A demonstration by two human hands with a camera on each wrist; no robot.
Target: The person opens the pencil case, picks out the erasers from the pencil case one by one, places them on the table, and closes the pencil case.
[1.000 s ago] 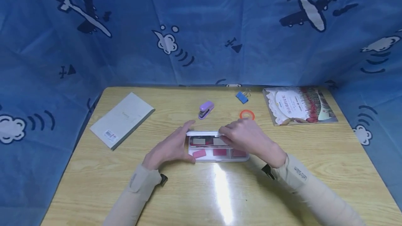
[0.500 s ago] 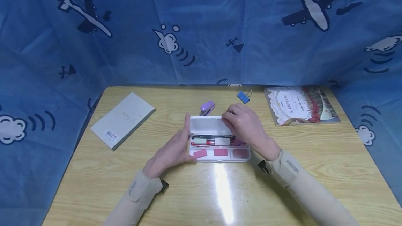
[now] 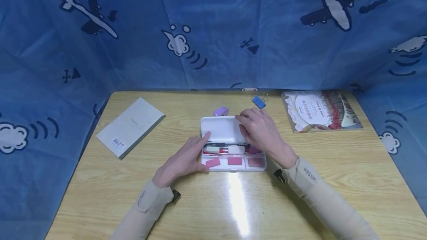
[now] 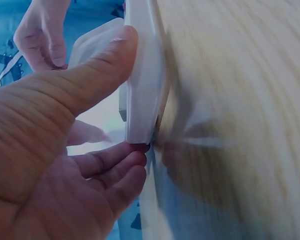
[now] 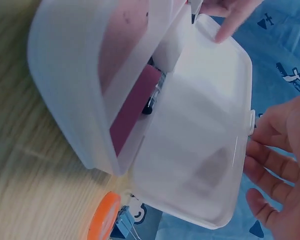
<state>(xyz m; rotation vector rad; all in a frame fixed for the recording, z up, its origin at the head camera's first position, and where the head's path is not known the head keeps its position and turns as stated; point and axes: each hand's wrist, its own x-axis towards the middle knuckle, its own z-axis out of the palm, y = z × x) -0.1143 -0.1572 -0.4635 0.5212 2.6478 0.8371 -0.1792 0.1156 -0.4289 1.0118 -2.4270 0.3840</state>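
A white pencil case (image 3: 222, 168) lies on the table with its lid (image 3: 221, 129) raised and leaning back. Inside are several pens (image 3: 217, 153), a white eraser (image 3: 236, 150) and pink blocks (image 3: 235, 161) in the front compartments. My left hand (image 3: 183, 160) holds the case's left end, thumb at the front corner, a finger reaching up by the lid. In the left wrist view its thumb (image 4: 107, 65) lies along the case, other fingertips at its edge. My right hand (image 3: 263, 130) grips the lid's upper right edge; in the right wrist view its fingers (image 5: 272, 162) curl at that edge.
Behind the lid sits a purple stapler (image 3: 221, 111), partly covered. A blue binder clip (image 3: 258, 102) lies farther back. The right wrist view shows an orange ring (image 5: 104, 216) beside the case. A grey-green book (image 3: 131, 127) is at left, a picture-covered booklet (image 3: 320, 111) at right.
The lid has swung up and back, uncovering the pens, with my right hand moving up along with it. My left index finger rose, then lowered toward the lid's left edge.
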